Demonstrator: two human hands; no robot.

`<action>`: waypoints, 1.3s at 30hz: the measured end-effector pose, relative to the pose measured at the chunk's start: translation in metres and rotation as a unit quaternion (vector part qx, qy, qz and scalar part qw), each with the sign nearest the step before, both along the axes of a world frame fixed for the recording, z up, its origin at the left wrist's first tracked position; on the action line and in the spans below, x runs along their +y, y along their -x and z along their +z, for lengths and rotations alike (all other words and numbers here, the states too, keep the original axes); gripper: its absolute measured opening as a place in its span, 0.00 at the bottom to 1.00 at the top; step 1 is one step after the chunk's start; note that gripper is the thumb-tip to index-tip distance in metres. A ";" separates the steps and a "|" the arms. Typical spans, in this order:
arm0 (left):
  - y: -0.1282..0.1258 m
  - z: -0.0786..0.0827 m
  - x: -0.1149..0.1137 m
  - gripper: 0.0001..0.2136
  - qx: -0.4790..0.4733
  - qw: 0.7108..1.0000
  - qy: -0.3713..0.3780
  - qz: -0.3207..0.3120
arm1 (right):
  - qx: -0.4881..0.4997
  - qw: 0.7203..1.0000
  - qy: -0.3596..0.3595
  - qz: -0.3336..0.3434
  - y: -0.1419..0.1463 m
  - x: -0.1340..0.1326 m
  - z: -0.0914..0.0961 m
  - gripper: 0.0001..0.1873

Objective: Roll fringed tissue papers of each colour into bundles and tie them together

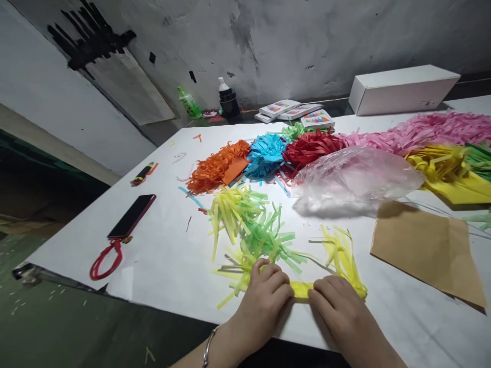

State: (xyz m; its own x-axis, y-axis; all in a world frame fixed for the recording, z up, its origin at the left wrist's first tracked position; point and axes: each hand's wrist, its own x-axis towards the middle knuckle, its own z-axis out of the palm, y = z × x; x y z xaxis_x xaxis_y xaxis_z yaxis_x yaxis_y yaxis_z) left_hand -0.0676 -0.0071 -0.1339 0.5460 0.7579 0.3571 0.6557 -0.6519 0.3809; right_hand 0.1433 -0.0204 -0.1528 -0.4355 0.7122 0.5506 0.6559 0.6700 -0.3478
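Observation:
Between my two hands lies a rolled strip of yellow tissue paper, flat near the table's front edge. My left hand, with a bracelet at the wrist, has its fingers curled down on the strip's left part. On the right part press the bent fingers of my right hand. Cut yellow fringe spreads out beyond the right hand, and more sticks out left of the left hand. Just past my hands are a green fringed tassel and a pale yellow one. My fingertips are partly hidden.
Farther back lie orange, blue, red and pink paper fringes. A clear plastic bag and brown paper are at right. Left are a phone and a utility knife. A white box stands behind.

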 end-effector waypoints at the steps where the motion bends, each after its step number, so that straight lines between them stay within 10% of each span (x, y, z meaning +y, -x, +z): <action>1: 0.001 0.000 0.001 0.08 -0.006 1.000 0.019 0.006 | 0.003 1.000 0.006 0.002 -0.004 0.000 0.000 0.16; 14: -0.006 0.004 0.006 0.06 0.148 0.981 0.040 0.117 | -0.046 0.985 0.029 -0.161 -0.014 -0.002 0.000 0.09; 22: -0.005 0.005 0.004 0.06 0.074 0.993 -0.001 0.097 | -0.043 0.998 -0.048 0.014 -0.002 0.004 0.003 0.15; 27: -0.003 0.004 0.002 0.05 0.027 0.999 -0.032 0.010 | 0.045 0.999 0.024 0.010 0.001 0.008 0.005 0.11; 39: 0.004 -0.001 0.006 0.07 -0.034 0.995 0.088 0.018 | -0.015 0.999 0.014 0.024 -0.008 0.008 -0.001 0.16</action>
State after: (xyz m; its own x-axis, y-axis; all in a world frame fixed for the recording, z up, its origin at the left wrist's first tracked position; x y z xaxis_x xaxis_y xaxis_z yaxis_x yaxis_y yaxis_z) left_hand -0.0719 -0.0009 -0.1344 0.4961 0.8311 0.2514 0.6472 -0.5470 0.5310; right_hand 0.1509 -0.0125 -0.1541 -0.4856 0.7048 0.5171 0.6328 0.6916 -0.3484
